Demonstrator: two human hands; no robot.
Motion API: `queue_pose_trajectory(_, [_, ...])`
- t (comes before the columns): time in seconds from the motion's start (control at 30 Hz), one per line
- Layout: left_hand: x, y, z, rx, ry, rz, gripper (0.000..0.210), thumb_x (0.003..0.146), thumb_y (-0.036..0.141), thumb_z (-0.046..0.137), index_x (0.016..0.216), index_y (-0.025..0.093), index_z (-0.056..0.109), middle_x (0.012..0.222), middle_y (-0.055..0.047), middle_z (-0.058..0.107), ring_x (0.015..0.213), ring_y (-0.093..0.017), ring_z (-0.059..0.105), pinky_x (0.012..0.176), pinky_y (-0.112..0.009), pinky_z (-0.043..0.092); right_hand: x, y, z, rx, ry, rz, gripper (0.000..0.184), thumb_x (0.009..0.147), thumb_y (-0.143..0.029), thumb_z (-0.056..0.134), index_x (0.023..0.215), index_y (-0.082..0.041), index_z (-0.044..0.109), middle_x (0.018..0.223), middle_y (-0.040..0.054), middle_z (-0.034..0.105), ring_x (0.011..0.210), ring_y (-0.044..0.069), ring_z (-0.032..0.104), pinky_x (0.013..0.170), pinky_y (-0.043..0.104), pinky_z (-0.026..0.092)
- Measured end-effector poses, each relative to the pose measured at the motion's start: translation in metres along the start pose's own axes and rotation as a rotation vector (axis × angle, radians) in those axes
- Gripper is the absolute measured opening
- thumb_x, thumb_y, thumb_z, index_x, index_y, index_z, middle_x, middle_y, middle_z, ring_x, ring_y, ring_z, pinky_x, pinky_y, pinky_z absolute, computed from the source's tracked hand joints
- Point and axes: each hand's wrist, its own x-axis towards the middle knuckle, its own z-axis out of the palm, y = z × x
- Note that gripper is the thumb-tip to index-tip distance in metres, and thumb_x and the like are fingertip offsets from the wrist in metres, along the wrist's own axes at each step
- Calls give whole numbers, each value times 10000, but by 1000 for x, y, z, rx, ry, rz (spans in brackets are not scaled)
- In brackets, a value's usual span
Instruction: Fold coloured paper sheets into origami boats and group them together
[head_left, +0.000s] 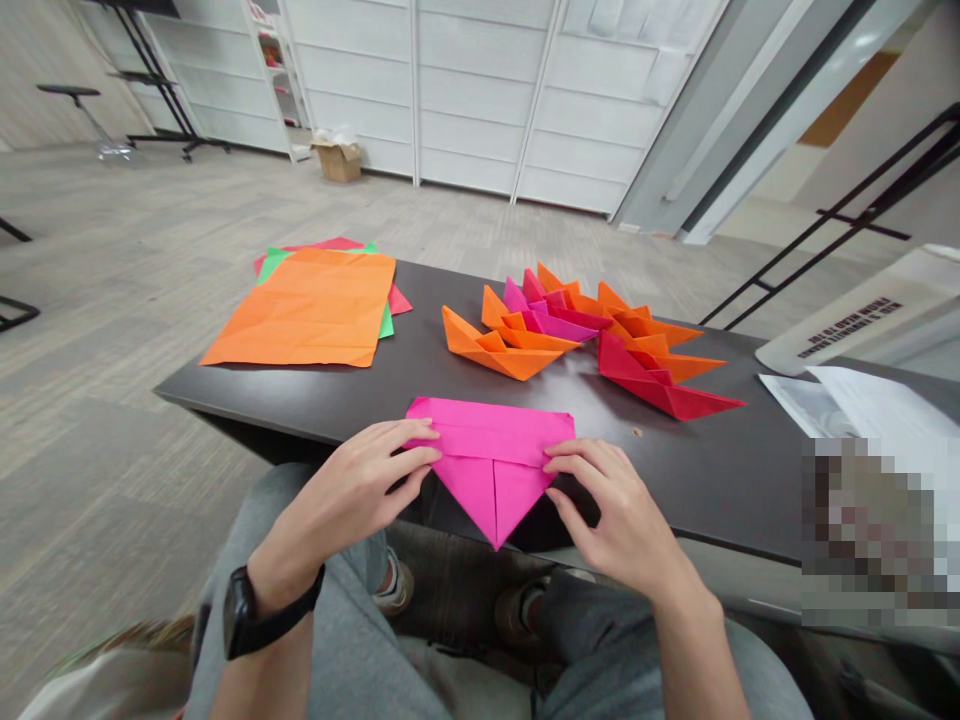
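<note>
A pink sheet of folded paper (499, 440) lies at the table's near edge, with a straight band along its top and a point hanging toward me past the edge. A seam runs down the middle of that point. My left hand (367, 475) grips the paper's left side, fingertips on top and thumb lower down. On the opposite side my right hand (600, 495) pinches the right edge between fingers and thumb. Just beyond the paper stand several folded paper boats: an orange boat (510, 350), a magenta boat (559, 318) and a red boat (667, 385) among them.
On the dark table (420, 300), a stack of orange, green and red paper sheets (315, 310) lies at the left. White papers (885, 400) and a white box-like object with printed text (862, 310) are at the right. A blurred patch covers the right front corner.
</note>
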Motion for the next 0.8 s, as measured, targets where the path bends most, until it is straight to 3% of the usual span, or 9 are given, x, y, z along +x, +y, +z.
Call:
queue_pose_trajectory(0.17, [-1,-1,0,18,-95,57,376,946,82,535,1232,282,674,1371,-89,603,1338,-258,533,1108,-480,472,-1,-1,4,-69,-2,-92,245,927,-130,559,1122,-232,667,1316,114,623,1206,293,569,1020,531,435])
queue_pose_trajectory(0.27, [0,1,0,54,-159,97,498,917,41,548,1317,325,629,1398,-91,570,1406,-289,460,1146,-537,420,-1,-2,6,-75,-28,-111,282,932,-139,574,1184,-225,666,1334,115,629,1237,288,562,1061,540,425])
queue_pose_trajectory(0.5, [1,10,3,92,-164,84,449,905,125,630,1321,293,631,1370,-140,560,1356,-340,499,1111,-603,432,-1,-4,9,-75,-43,-85,247,948,-184,604,1181,-221,678,1320,133,627,1213,295,574,1024,545,458])
queue_pose_trajectory(0.8, [6,22,6,174,-195,71,452,932,141,590,1347,319,617,1316,-169,557,1355,-364,492,1080,-634,427,-2,-1,12,-101,-44,-114,223,966,-231,607,1181,-219,666,1312,135,611,1194,300,560,1004,545,464])
